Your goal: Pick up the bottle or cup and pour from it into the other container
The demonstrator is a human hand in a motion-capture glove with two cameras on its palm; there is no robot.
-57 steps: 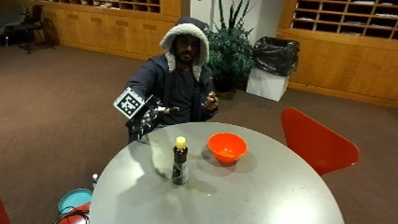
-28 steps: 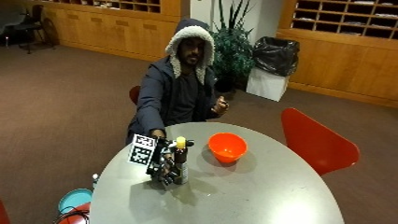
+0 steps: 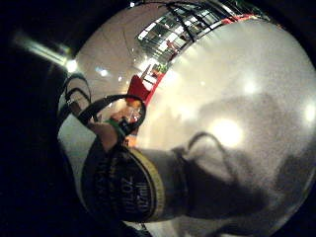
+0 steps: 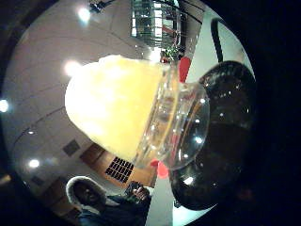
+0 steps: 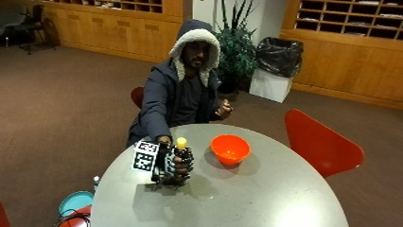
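Observation:
A dark bottle (image 5: 181,158) with a yellow cap (image 5: 181,142) stands upright on the round grey table (image 5: 264,198), in front of the seated person. My gloved right hand (image 5: 171,166) is wrapped around its body, fingers curled round it. An orange bowl (image 5: 230,149) sits on the table to the right of the bottle, a short gap away. The thumb side palm view is filled by the yellow cap (image 4: 113,108), the clear neck and the dark bottle (image 4: 221,141). The little finger side palm view shows the bottle's label (image 3: 131,190) close against the palm, above the table (image 3: 237,123).
The person's bare left hand (image 5: 223,109) is held up near the chest, off the table. A red chair (image 5: 318,142) stands at the table's right side. Teal and red items (image 5: 75,204) lie on the floor at the lower left.
My right hand has come down from the air left of the bottle and has closed around it. The bottle and the bowl stay where they were.

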